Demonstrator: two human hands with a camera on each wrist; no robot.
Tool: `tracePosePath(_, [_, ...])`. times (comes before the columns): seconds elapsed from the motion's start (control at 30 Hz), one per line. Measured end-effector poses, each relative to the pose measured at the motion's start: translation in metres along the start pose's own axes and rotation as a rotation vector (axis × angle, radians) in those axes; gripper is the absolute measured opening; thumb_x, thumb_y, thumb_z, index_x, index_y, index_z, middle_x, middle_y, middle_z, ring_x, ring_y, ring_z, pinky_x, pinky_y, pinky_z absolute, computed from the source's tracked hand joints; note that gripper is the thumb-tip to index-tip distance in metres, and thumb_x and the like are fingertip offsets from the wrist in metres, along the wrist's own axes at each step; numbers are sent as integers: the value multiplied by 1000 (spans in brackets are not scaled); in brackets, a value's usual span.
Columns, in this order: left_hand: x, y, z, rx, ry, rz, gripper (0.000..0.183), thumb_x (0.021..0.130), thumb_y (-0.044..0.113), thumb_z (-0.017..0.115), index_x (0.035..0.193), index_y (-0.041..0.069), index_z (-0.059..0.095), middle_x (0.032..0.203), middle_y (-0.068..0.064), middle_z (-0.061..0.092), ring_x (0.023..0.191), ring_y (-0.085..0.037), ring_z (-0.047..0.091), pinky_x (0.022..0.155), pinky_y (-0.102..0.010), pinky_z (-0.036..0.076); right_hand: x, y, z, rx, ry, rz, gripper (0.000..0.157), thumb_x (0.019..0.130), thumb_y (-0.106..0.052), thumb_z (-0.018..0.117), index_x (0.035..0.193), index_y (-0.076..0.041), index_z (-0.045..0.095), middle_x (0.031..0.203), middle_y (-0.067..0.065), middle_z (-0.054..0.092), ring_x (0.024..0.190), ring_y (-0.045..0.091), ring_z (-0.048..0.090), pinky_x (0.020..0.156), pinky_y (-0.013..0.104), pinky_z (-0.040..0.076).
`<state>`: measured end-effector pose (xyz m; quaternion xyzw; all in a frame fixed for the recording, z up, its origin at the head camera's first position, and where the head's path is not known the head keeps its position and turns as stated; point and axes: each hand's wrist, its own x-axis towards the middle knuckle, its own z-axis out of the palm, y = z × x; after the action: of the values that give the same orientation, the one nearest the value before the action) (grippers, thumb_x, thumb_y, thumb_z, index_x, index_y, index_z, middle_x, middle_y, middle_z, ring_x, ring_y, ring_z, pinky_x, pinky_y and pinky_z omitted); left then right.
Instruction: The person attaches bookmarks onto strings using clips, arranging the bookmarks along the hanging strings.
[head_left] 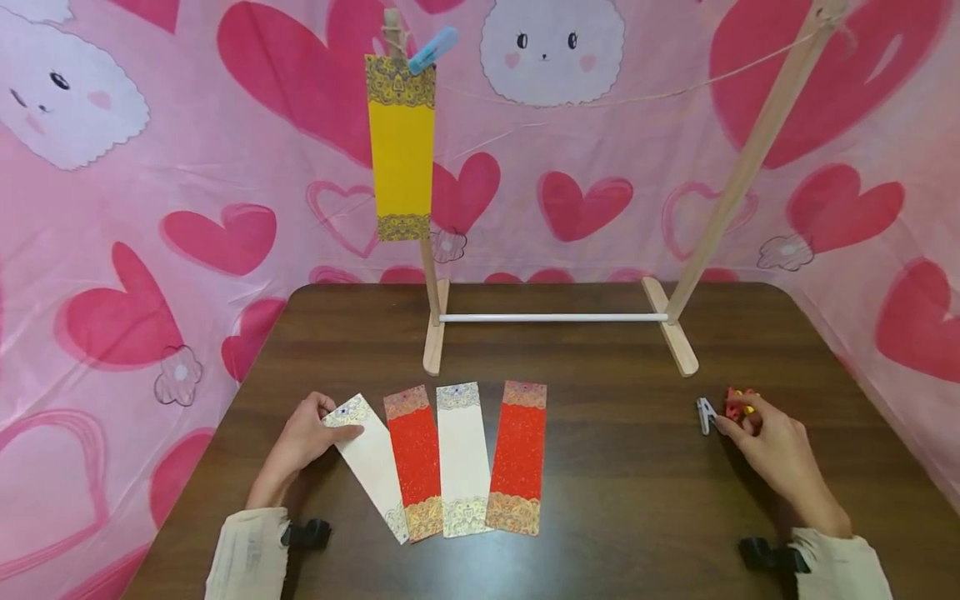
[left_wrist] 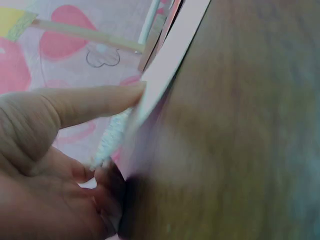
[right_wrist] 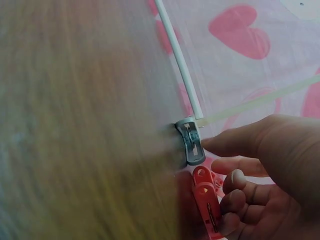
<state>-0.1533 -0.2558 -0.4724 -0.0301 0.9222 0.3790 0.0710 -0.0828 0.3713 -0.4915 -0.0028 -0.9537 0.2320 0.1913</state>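
Observation:
My left hand [head_left: 303, 437] pinches the upper end of a white card [head_left: 372, 467] with patterned gold ends, the thumb on top and fingers beneath. In the left wrist view this end of the white card [left_wrist: 165, 65] is raised off the table. A red card [head_left: 415, 458], another white card [head_left: 462, 458] and another red card [head_left: 519, 454] lie beside it. At the right, my right hand [head_left: 776, 450] has a fingertip at the side of a grey clothespin [head_left: 705, 415]. Its other fingers bend loosely by red clothespins [right_wrist: 207, 200]; contact there is unclear.
Behind the cards stands a wooden rack with a white crossbar [head_left: 555, 317] and a string [head_left: 675, 93] between its posts. A yellow card [head_left: 402, 158] hangs at the left post from a blue clothespin [head_left: 433, 50]. A pink heart-patterned cloth [head_left: 585, 200] surrounds the brown table [head_left: 600, 492].

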Motion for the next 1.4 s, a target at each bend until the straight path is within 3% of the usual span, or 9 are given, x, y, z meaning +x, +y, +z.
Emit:
tracePosePath(0.13, [-1,-4,-4,-134,47,-20,46,85,15,79,107,-3,43,94,-13,52,84,-22,49,70,-29,41,0,-2,1,-7,-34,29,26,86,-20,79,99,0,69,65,-4,48,55,5,38,57,26,30])
tracePosePath(0.4, [4,-13,-6,-466,139,-47,45,94,9,68,126,-2,39,84,-2,67,67,-8,63,64,-23,51,0,-6,2,6,-95,75,26,90,-30,75,93,-5,72,67,-2,51,58,9,41,55,27,30])
tracePosePath(0.63, [2,-13,-5,-868,123,-29,46,93,1,67,128,9,38,92,6,71,76,-7,66,69,-22,54,3,-11,7,23,-105,69,31,90,-34,74,95,-3,72,69,-1,52,60,9,42,55,27,31])
tracePosePath(0.8, [3,-10,-7,-1107,79,27,27,95,-3,63,120,0,54,95,-1,72,86,-9,67,79,-25,56,3,-12,8,15,-86,62,31,87,-34,78,92,-4,71,68,-1,49,59,9,41,56,27,31])
tracePosePath(0.9, [5,-9,-6,-1172,69,50,10,96,-2,61,105,-1,67,91,-2,70,84,-12,66,81,-26,56,2,-13,8,6,-82,72,33,85,-37,79,90,-4,71,69,0,49,60,11,41,57,28,31])
tracePosePath(0.97, [6,-7,-6,-1186,74,55,10,97,1,61,99,3,71,89,-3,69,82,-12,67,78,-28,57,1,-13,8,1,-90,86,36,84,-40,79,89,-5,71,70,1,49,61,13,42,58,30,31])
tracePosePath(1.03, [7,-7,-7,-1196,74,57,11,99,5,59,99,6,70,88,-2,69,81,-13,67,75,-29,57,1,-14,8,0,-101,94,36,82,-40,81,89,-5,71,71,1,50,62,14,42,58,30,32])
tracePosePath(1.2, [6,-6,-9,-1223,107,43,12,103,15,54,105,9,65,87,-1,69,73,-13,69,65,-29,57,0,-13,10,24,-92,47,22,80,-22,83,88,-6,70,74,1,53,64,9,41,57,30,33])
tracePosePath(1.4, [4,-10,-13,-1314,144,56,13,104,14,52,105,9,64,82,-1,64,66,-13,68,60,-28,56,3,-14,12,76,-8,-6,17,80,-15,81,88,-4,71,81,7,62,74,4,46,65,25,35])
